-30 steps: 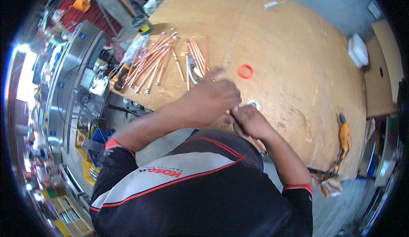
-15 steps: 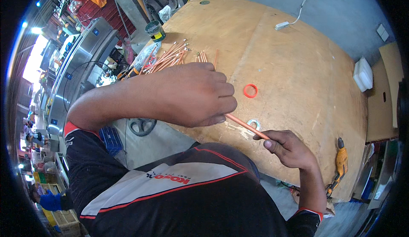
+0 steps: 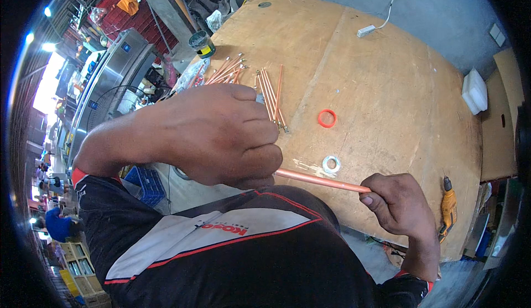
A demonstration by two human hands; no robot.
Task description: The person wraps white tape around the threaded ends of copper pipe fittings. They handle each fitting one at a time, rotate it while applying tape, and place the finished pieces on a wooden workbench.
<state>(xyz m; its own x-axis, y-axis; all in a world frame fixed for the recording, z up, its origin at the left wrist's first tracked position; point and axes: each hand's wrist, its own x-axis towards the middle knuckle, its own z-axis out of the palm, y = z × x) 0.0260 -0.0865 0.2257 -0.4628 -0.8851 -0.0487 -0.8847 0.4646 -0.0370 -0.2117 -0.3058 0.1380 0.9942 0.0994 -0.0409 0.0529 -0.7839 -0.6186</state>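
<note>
Between my two hands a copper tube [image 3: 323, 179] runs almost level over the table's front edge. My left hand [image 3: 229, 133] is closed around its left part, which the fist hides. At the other end my right hand [image 3: 399, 203] pinches the tube with thumb and fingers. Behind my left fist lie several thin copper tubes [image 3: 270, 99] with metal end fittings, and a larger heap of copper tubes [image 3: 225, 71] sits further left. A white ring-shaped roll [image 3: 331, 164] lies just behind the held tube. Beyond it is a red ring-shaped roll [image 3: 334, 118].
A yellow-black power drill [image 3: 449, 204] lies at the table's right edge. A dark tub [image 3: 201, 44] stands at the far left corner. A white power strip [image 3: 365, 31] lies at the back, and white blocks [image 3: 474, 91] stand near cardboard [image 3: 498, 117] at right.
My left hand has moved left and nearer to me, uncovering the thin tubes behind it. My right hand has shifted right. The copper tube has turned from slanting to nearly level, and more of it shows.
</note>
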